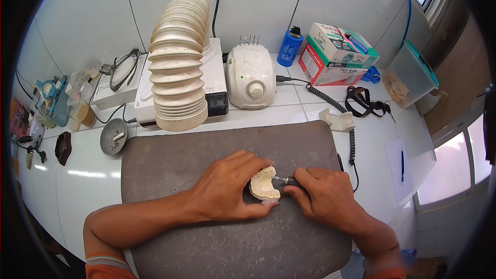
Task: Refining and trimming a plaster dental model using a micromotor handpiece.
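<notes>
Over the middle of a scratched grey-brown mat (175, 160), my left hand (227, 186) grips a cream plaster dental model (262, 183) between thumb and fingers. The model is horseshoe-shaped, with a row of teeth along its outer edge and its opening turned to the right. My right hand (325, 191) is closed around a dark rotary handpiece (293, 181), held like a pen. Its thin metal bur (279, 179) points left into the model's opening; whether it touches the plaster I cannot tell.
Behind the mat stand a ribbed suction hose (178, 67) on a white unit and a white motor control box (252, 77). A coiled cord (325, 98) runs down the right side past a white handpiece rest (337, 121). Further out are a grey dish (113, 137), mask boxes (338, 54) and a blue canister (290, 46).
</notes>
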